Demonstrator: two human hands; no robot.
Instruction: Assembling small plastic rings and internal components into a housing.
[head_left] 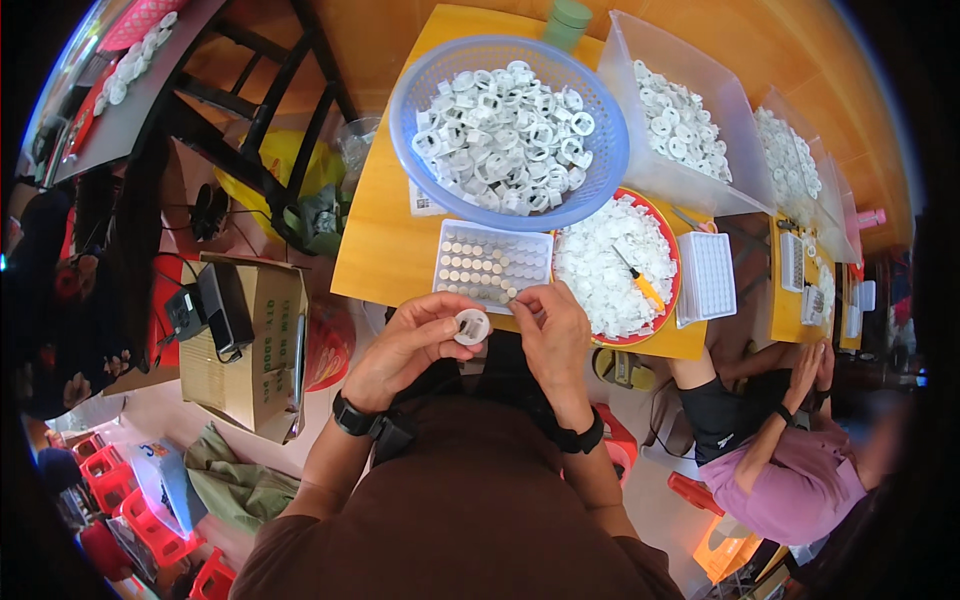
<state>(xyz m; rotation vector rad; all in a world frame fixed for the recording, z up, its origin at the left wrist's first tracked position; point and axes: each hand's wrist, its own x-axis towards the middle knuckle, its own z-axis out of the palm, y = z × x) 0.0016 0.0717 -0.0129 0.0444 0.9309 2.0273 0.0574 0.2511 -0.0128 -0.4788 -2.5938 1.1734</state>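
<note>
My left hand (pixel 410 345) grips a round white plastic part (pixel 472 327) between thumb and fingers, its hollow face turned up with a dark slot showing. My right hand (pixel 553 335) is at the near right corner of a white compartment tray (pixel 545 238), thumb and forefinger pinched together; whatever sits between the fingertips is too small to make out. Rows of small round beige discs (pixel 475 265) fill part of that tray. Beyond it stands a blue plastic basket (pixel 405 150) heaped with white ring-shaped parts (pixel 505 130).
Right of the tray, a red-rimmed round tray (pixel 672 240) holds small white pieces and a yellow-handled tool (pixel 648 290). Stacked white trays (pixel 707 277) and a clear bin (pixel 690 185) stand further right. A cardboard box (pixel 240 370) is left. A co-worker in purple (pixel 790 480) sits at right.
</note>
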